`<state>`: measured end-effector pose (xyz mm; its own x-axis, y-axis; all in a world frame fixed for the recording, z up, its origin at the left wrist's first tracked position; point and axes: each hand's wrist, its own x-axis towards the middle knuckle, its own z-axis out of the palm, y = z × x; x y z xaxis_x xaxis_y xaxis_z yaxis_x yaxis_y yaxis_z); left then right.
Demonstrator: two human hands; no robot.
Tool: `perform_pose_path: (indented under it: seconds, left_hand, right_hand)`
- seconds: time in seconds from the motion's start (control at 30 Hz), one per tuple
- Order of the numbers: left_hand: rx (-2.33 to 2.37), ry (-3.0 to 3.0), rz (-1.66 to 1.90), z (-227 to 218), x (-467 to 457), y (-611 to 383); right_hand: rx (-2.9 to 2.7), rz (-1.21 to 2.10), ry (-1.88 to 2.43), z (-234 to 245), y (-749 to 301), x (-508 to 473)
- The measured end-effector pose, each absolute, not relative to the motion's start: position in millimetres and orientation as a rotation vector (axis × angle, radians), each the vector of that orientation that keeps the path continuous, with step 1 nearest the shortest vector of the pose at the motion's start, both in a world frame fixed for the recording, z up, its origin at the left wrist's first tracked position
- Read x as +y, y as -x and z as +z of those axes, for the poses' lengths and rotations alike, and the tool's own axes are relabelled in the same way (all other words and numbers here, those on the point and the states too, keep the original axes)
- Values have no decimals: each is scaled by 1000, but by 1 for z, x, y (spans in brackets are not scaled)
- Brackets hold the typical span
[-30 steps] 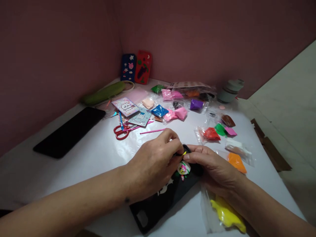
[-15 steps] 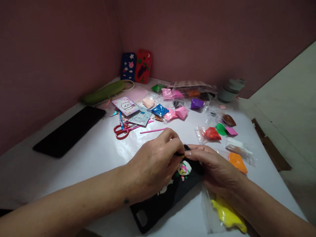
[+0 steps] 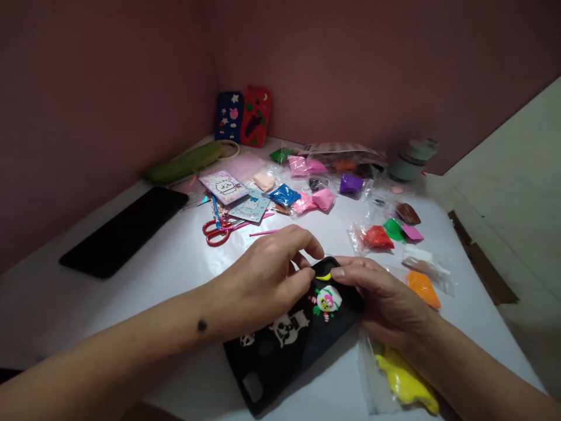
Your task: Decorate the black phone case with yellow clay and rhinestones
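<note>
Black case sits at six o'clock, gripped by your right hand; your left hand is loosely parted, seemingly empty. White figure and yellow strip are on; much black is still bare.

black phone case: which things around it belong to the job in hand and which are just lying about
Likely part of the job: black phone case, gripped by the right hand; small yellow piece on it; yellow packet, matching in colour; perhaps the red packet and orange packet.

Seemingly just lying about: dark slab, green pouch, grey container.
</note>
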<state>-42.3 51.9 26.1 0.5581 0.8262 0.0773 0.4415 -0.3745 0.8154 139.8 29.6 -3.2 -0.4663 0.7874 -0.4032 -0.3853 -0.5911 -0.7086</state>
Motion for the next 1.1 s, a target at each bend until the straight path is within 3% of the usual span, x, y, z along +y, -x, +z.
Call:
perform_pose_path:
  seconds: [1.1]
  left_hand:
    - [1082,-1676,409,21,62,43]
  right_hand:
    - [-756,2018,1044,-9,-141,31]
